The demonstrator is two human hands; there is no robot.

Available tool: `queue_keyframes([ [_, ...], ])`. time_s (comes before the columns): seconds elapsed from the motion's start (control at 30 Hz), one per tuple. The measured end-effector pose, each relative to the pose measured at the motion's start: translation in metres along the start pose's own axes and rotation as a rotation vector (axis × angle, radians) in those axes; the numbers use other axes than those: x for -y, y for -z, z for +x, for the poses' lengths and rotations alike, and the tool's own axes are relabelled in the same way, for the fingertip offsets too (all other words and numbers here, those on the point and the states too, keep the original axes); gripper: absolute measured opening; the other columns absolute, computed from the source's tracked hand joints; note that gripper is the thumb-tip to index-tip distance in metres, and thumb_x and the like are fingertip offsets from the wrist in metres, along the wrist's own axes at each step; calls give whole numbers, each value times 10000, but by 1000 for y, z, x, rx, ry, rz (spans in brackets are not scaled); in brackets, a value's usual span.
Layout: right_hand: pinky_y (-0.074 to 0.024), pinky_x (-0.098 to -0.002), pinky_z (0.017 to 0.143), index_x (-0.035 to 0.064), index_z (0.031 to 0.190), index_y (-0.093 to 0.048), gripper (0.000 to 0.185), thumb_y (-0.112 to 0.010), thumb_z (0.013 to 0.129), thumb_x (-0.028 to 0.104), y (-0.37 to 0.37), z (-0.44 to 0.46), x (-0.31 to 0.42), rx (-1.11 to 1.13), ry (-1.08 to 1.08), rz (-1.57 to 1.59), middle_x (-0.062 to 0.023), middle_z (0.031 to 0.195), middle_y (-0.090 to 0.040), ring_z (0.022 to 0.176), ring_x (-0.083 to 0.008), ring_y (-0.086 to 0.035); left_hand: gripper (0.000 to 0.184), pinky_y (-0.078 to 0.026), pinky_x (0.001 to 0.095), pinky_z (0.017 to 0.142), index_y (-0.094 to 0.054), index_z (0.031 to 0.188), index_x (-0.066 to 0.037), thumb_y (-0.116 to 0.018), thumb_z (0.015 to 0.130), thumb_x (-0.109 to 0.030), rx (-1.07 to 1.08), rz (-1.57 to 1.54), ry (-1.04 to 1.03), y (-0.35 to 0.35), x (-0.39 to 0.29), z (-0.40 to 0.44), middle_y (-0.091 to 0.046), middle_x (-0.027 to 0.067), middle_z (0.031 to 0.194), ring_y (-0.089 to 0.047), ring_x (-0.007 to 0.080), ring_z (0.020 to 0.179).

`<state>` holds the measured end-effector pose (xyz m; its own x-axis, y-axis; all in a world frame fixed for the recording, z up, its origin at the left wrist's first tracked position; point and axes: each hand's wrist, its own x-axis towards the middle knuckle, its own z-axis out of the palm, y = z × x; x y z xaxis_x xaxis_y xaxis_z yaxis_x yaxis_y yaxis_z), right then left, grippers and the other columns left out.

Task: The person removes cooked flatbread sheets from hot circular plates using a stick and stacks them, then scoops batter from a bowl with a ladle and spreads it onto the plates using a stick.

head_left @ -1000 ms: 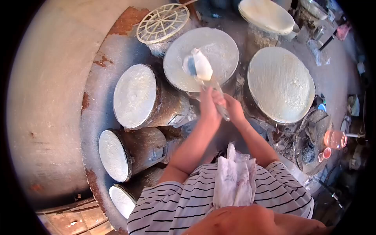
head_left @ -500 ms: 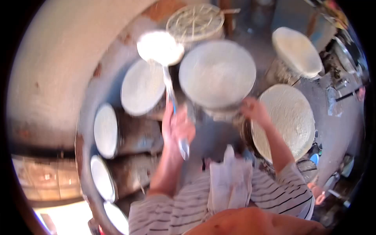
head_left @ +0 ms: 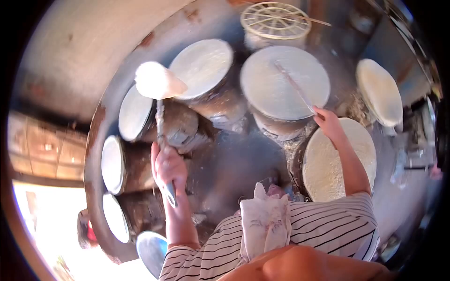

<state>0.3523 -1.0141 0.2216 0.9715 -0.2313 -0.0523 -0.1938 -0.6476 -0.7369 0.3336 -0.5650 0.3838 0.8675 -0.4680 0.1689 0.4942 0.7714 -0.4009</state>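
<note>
My left hand [head_left: 169, 167] is wrapped round the handle of a ladle [head_left: 161, 117]. The ladle's broad head is glaring white, so I cannot tell what lies in it; it overlaps the rim of a round vessel with a pale surface [head_left: 201, 68]. Closed on the end of a thin stick [head_left: 294, 84] is my right hand [head_left: 329, 123]. The stick slants across the pale top of the middle vessel [head_left: 281, 100]. Below my right forearm is another round vessel with a creamy, wrinkled surface [head_left: 333, 164].
Several more pale-topped round vessels [head_left: 112, 165] line the curved ledge on the left. A spoked round rack [head_left: 274, 21] with a stick across it sits at the back. On the right a tilted cream-coloured disc [head_left: 380, 91] stands. A white cloth [head_left: 265, 220] hangs at my front.
The view has shifted. My left hand and the ladle have moved left, away from the middle vessel. The stick in my right hand now shows clearly over that vessel's surface.
</note>
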Motion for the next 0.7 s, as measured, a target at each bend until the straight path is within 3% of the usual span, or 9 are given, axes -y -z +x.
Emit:
queue_keyframes([
  [0.03, -476, -313, 762, 73, 1190, -606, 361, -644, 833, 118, -2, 4, -16, 0, 82, 6, -102, 956, -674, 836, -164, -619, 417, -322, 198, 311, -402, 1313, 24, -383, 993, -243, 67, 92, -82, -9, -2, -38, -302, -41, 520, -325, 35, 350],
  [0.17, -469, -313, 852, 15, 1172, -614, 316, -610, 862, 76, -37, 31, -72, -86, 91, 47, -101, 1076, -655, 959, -188, -602, 348, -311, 170, 271, -481, 1266, -46, -438, 988, -251, 192, 488, -364, -42, -12, -237, -299, -48, 476, -305, 30, 320],
  [0.2, -488, -259, 689, 18, 1180, -613, 318, -594, 864, 46, -79, 48, -121, 56, 142, 566, -120, 1034, -659, 792, -142, -608, 341, -321, 169, 267, -512, 1218, -37, -447, 986, -278, 206, 615, -428, -51, -9, -291, -309, -48, 475, -301, 29, 321],
  [0.23, -337, -182, 386, 61, 1205, -595, 326, -585, 881, 98, -113, 13, -64, 349, -11, 371, 2, 719, -573, 451, -38, -443, 353, -331, 168, 266, -515, 1218, -33, -439, 987, -289, 230, 692, -517, -60, -3, -343, -319, -48, 470, -312, 31, 315],
  [0.27, -205, -193, 315, 89, 1203, -598, 323, -586, 881, 104, -149, -53, 26, 500, -41, 309, 61, 615, -447, 365, -10, -271, 354, -329, 165, 265, -520, 1209, -32, -434, 988, -296, 213, 797, -626, -64, 5, -386, -318, -47, 471, -317, 29, 312],
  [0.33, -227, -188, 329, 85, 1237, -563, 356, -589, 882, 98, -251, -131, 105, 826, -206, 462, 55, 622, -455, 377, -12, -296, 353, -316, 156, 261, -558, 1010, -12, -402, 995, -329, 56, 848, -986, -69, 20, -465, -328, -37, 491, -323, 25, 299],
  [0.43, -261, -180, 351, 73, 1222, -583, 377, -622, 847, 69, -366, -230, 221, 1122, -13, 430, 38, 648, -494, 413, -9, -344, 382, -262, 175, 299, -435, 734, -81, -377, 1004, -344, -17, 680, -1155, -42, 3, -568, -315, -55, 521, -283, 29, 322],
  [0.53, -341, -203, 442, 34, 1162, -609, 367, -672, 807, 99, -436, -266, 289, 1130, 358, 339, 33, 663, -521, 482, -40, -419, 339, -315, 223, 398, -407, 689, -137, -457, 982, -302, -152, 44, -1399, -20, -41, -621, -334, -55, 552, -336, 48, 434],
  [0.7, -404, -267, 535, 2, 842, -649, 164, -701, 736, 116, -542, -281, 406, 1072, 823, 252, -36, 600, -543, 535, -91, -481, 246, -352, 228, 362, -391, 725, -134, -475, 950, -189, -688, -302, -1649, 112, -210, -678, -351, -37, 504, -376, 80, 416],
])
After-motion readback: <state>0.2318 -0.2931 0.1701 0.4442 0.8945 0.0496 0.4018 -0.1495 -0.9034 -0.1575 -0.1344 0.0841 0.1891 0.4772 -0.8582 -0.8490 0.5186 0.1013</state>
